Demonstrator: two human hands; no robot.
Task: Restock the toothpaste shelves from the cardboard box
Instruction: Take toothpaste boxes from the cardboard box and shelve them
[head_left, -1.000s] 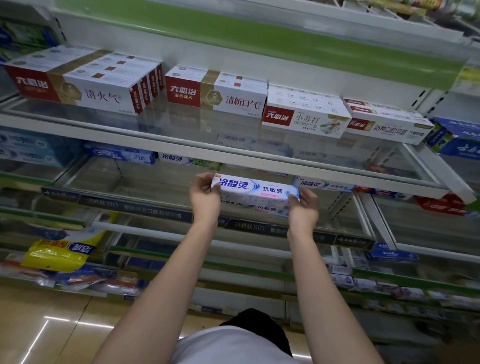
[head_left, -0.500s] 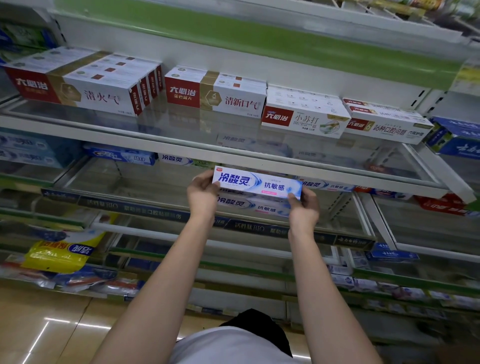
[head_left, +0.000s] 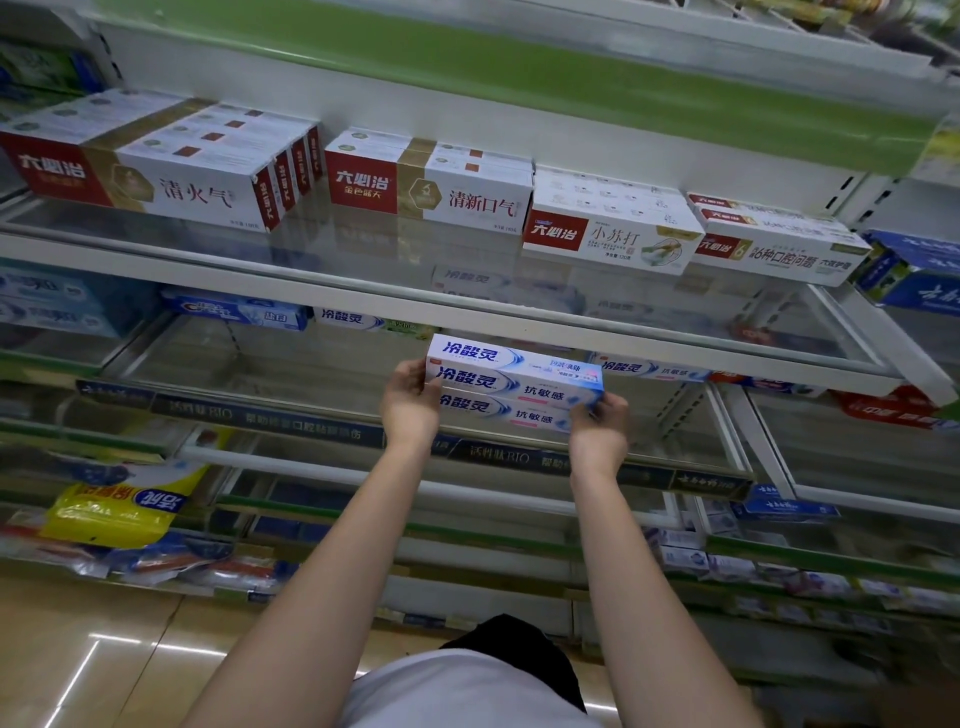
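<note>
A blue-and-white toothpaste box (head_left: 519, 387) is held level at the second glass shelf (head_left: 291, 364). My left hand (head_left: 410, 402) grips its left end and my right hand (head_left: 597, 423) pinches its right end. Directly under it lies a matching box (head_left: 498, 413), and I cannot tell whether the two touch. A third blue-and-white box (head_left: 488, 356) shows just above and behind it. More boxes of this brand sit to the left (head_left: 343, 317) and to the right (head_left: 649, 369) on that shelf. The cardboard box is out of view.
The shelf above carries rows of red-and-white toothpaste boxes (head_left: 426, 192), and its white front rail (head_left: 363, 296) runs just over my hands. Blue boxes (head_left: 239, 309) sit at the left of the second shelf. Lower shelves hold a yellow pack (head_left: 119, 509) and small items.
The held box has dropped slightly, closer to the box beneath it. A third box behind it has come into sight. Both hands keep their grip on the ends.
</note>
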